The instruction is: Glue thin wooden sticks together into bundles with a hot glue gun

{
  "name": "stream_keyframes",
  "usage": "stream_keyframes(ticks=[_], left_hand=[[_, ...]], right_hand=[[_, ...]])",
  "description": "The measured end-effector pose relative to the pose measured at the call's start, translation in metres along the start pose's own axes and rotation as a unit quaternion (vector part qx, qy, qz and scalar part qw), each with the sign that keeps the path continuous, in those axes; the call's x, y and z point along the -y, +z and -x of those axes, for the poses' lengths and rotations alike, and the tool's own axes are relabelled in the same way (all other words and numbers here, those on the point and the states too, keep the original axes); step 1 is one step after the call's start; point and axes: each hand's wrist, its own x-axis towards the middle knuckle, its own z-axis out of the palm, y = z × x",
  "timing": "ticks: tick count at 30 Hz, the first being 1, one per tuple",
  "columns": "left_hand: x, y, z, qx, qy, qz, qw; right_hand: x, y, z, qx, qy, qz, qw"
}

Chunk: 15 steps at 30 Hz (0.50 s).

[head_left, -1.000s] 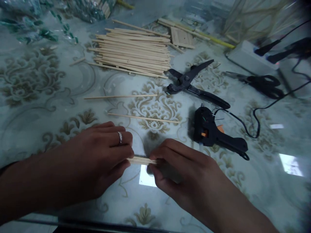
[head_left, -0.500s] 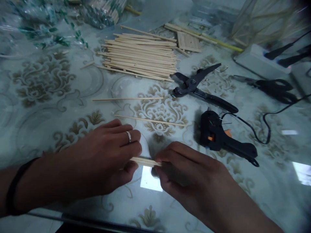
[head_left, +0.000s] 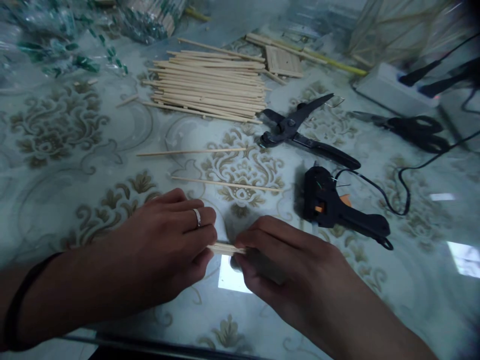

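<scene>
Stick bundle (head_left: pixel 224 248) held from both sides.
In lower centre, left hand (head_left: pixel 176 242) and right hand (head_left: pixel 296 265) are pinching it; the glue gun (head_left: pixel 329 211) lies at right.

We find a craft workplace, domestic in look: the table (head_left: pixel 180 320) has a glossy, floral-patterned surface. Taking the view's centre as the dial's, we note wooden sticks (head_left: pixel 210 90) heaped between eleven and twelve o'clock, plastic packaging (head_left: pixel 48 47) at ten, pliers-like cutters (head_left: pixel 288 129) between one and two, and a glue gun (head_left: pixel 327 200) just past three. We cannot establish whether it is a home or a small workshop.
</scene>
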Motion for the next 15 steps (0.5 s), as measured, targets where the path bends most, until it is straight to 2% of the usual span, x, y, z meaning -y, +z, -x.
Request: stream_keyframes(ticks=[5, 15], left_hand=[[0.003, 0.000, 0.004, 0.008, -0.003, -0.002, 1.000], [0.010, -0.017, 0.004, 0.028, -0.001, -0.036, 0.999]], right_hand=[[0.003, -0.004, 0.000, 0.009, 0.005, 0.008, 1.000], [-0.009, -0.015, 0.001, 0.020, -0.018, 0.035, 0.999]])
